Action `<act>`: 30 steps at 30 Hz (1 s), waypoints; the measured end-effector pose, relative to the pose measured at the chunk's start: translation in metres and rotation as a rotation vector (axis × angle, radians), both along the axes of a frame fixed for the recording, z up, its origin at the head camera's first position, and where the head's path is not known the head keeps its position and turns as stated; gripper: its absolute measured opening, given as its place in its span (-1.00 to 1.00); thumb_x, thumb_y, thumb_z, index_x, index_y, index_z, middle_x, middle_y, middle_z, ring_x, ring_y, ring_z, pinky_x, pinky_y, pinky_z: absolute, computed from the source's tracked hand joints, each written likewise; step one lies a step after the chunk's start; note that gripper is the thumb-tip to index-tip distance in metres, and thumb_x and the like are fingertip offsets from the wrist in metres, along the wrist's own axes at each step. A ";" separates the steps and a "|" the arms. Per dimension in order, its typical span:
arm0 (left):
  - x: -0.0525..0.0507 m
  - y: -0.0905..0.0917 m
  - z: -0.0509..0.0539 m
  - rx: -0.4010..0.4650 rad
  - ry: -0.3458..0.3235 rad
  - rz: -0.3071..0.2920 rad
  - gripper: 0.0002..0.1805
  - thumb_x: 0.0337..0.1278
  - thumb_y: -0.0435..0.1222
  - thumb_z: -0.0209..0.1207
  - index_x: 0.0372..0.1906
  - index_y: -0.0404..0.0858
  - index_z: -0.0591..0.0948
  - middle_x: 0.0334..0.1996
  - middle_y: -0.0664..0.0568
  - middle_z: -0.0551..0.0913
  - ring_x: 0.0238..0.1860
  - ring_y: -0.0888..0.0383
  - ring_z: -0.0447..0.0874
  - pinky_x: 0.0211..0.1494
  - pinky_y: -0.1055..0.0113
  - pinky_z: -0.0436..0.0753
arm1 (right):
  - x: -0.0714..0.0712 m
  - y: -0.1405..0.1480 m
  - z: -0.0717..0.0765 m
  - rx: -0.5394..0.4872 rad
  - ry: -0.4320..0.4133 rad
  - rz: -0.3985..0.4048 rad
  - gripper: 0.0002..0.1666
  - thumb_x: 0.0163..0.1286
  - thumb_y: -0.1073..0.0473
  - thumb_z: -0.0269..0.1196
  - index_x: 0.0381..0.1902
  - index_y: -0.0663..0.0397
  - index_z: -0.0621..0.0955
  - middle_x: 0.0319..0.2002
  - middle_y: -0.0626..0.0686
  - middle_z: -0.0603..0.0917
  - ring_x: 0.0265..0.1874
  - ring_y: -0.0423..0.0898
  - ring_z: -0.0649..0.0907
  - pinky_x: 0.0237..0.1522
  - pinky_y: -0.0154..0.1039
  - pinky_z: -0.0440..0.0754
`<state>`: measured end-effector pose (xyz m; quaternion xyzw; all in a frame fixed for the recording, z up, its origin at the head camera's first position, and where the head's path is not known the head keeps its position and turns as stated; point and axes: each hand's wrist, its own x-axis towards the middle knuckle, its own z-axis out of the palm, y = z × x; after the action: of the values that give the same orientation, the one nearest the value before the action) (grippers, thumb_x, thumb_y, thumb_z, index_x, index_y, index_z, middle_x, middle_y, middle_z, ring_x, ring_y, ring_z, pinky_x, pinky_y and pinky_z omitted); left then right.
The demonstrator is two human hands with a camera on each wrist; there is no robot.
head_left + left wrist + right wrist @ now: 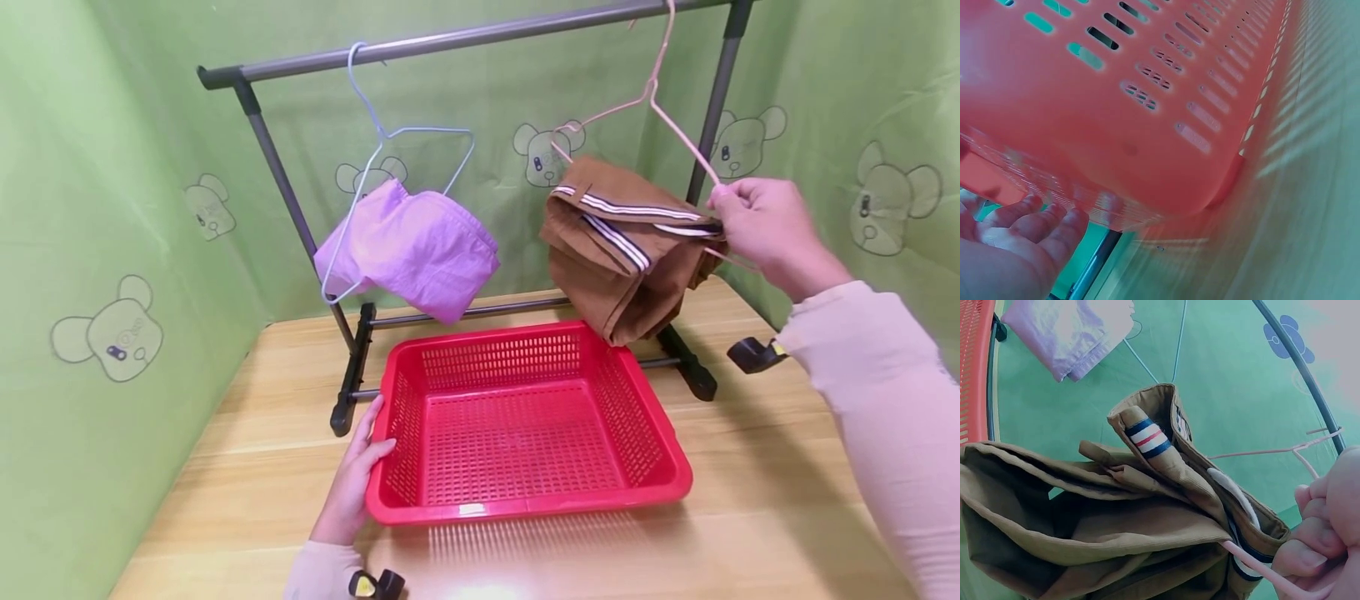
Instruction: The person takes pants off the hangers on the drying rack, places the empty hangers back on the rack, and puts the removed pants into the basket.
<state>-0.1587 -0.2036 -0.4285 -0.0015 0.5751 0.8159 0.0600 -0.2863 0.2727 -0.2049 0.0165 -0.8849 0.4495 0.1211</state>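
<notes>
My right hand (776, 233) pinches the pink hanger (651, 85) between thumb and fingers; brown pants (588, 271) draped on it, near basket's back right corner. My left hand (354, 483) lightly grips the red basket's (540, 505) left rim, thumb over.

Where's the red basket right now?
In the head view, the red basket is at lower middle, below the purple clothing and brown clothing, with the left hand gripping its left rim.
</notes>
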 end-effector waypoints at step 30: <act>0.001 0.001 0.001 0.022 -0.005 -0.006 -0.28 0.40 -0.35 -0.04 0.53 0.12 0.01 0.43 -0.19 0.10 0.24 -0.11 0.37 0.22 0.04 0.50 | 0.011 -0.003 0.004 -0.025 0.035 -0.050 -0.61 0.55 -0.11 -0.10 -0.10 -0.03 0.57 -0.43 -0.09 0.48 -0.51 -0.16 0.38 -0.57 -0.26 0.39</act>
<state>-0.1582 -0.2027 -0.4280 -0.0013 0.5658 0.8221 0.0639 -0.2748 0.2695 -0.2004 0.0008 -0.8771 0.4569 0.1479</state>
